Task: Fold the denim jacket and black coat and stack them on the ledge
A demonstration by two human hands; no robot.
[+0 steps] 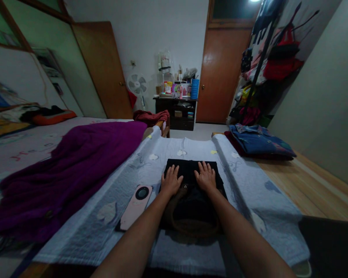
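Observation:
A folded black garment [194,206] with a brown collar lies in front of me, its collar end toward me. My left hand [172,180] rests flat on its far left part, fingers spread. On the far right part my right hand [205,176] also lies flat, palm down and fingers apart. A small light spot, perhaps a button, shows between the hands. Under the garment spreads a pale blue quilted cloth [165,148] with heart patterns. A pink phone [134,213] lies back up on this cloth, left of the garment and beside my left forearm.
To the left, a purple blanket [84,166] covers part of a bed. Folded blue clothing [258,139] sits on a wooden surface [307,185] at the right. Farther back are a fan [137,84], a dark cabinet [174,116] and a closed door [222,73]. Bags hang on the right.

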